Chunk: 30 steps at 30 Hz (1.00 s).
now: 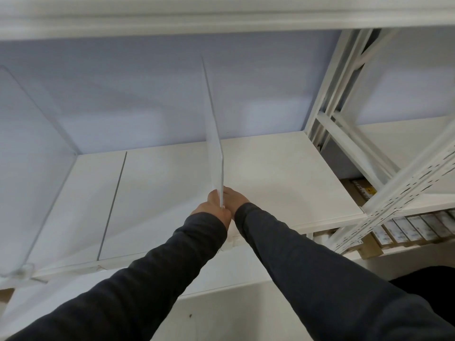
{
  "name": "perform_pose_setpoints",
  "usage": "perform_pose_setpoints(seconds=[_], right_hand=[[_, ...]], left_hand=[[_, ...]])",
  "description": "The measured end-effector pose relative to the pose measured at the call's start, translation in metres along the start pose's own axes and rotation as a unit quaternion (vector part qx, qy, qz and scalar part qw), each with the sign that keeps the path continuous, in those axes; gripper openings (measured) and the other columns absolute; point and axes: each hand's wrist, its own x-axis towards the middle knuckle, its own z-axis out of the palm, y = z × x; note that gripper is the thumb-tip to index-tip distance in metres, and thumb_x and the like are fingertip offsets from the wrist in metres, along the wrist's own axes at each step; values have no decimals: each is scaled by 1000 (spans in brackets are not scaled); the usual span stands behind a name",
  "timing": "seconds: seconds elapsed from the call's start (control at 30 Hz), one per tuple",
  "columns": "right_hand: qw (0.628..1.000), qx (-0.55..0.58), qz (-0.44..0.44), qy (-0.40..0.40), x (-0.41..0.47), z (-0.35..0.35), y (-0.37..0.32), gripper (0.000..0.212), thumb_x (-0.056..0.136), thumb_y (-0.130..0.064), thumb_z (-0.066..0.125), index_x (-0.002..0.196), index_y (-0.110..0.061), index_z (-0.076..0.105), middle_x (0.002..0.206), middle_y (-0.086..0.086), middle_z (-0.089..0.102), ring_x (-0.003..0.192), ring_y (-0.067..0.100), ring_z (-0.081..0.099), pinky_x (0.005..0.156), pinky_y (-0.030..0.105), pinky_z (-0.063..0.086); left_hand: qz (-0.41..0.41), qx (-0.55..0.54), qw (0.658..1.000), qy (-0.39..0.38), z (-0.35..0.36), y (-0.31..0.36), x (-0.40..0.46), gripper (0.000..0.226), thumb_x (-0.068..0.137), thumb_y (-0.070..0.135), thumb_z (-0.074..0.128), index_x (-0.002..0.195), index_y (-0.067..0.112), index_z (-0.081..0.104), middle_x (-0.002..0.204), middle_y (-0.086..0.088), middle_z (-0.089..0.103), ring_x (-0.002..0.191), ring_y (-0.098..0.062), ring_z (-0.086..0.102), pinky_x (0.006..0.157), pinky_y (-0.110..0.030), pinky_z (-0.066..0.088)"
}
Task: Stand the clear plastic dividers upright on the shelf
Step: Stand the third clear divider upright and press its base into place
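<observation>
A clear divider [214, 143] is held upright, edge-on, above the middle of the shelf [270, 168], its near end pinched between left hand [212, 209] and right hand [234, 198]. Tipping is likely if released before being seated; a second divider [29, 168] is already stood at left.

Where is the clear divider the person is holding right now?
In the head view, the divider stands on edge near the middle of the white shelf, its near end pinched between the left hand and right hand.
</observation>
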Motion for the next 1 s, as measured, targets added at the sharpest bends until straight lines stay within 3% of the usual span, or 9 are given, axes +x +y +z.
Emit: perform_pose_setpoints(seconds=[0.13,0.3,0.37,0.5,0.57,0.73,1.0], right_hand=[[1000,-10,-16,-1,-7,1,-1,40,102,-16,28,138,-8,44,147,11,44,133,28,44,111,34,31],[999,-25,-20,10,-13,2,5,38,99,-22,32,124,-9,58,130,12,60,116,28,56,102,36,42],[999,-30,-8,12,-17,1,10,35,97,-22,35,114,-10,64,120,10,65,108,28,60,93,33,44],[999,39,15,35,-26,-1,24,27,96,-23,49,115,-17,67,121,1,66,107,20,59,86,24,38],[998,49,-6,37,-32,-3,31,24,95,-17,52,110,-15,70,117,3,69,98,18,60,89,23,42],[999,0,-37,14,-44,-6,40,26,90,-4,53,104,-10,73,112,6,72,106,21,65,101,31,47],[991,-103,-81,38,-53,0,66,19,89,-16,61,103,-21,73,108,-5,70,101,12,64,96,24,49]], left_hand=[[8,39,999,1,2,-6,5,45,99,29,30,138,6,32,127,-16,57,113,-29,57,94,-32,44],[49,81,995,5,7,-22,13,50,97,35,34,140,11,27,119,-14,63,102,-28,62,80,-30,46],[80,94,992,2,10,-34,15,59,93,42,41,143,16,23,122,-10,63,101,-27,64,84,-32,50],[117,117,986,-26,16,-59,22,73,82,49,58,142,23,26,128,0,60,105,-22,63,91,-37,53],[127,140,981,-30,20,-69,24,68,81,46,60,139,25,32,127,2,59,107,-20,62,92,-36,52],[173,232,957,-33,35,-85,27,43,87,40,53,126,24,52,123,0,58,110,-20,57,94,-31,47],[196,242,950,14,56,-101,27,38,88,41,52,122,24,55,121,4,57,112,-19,53,95,-32,46]])
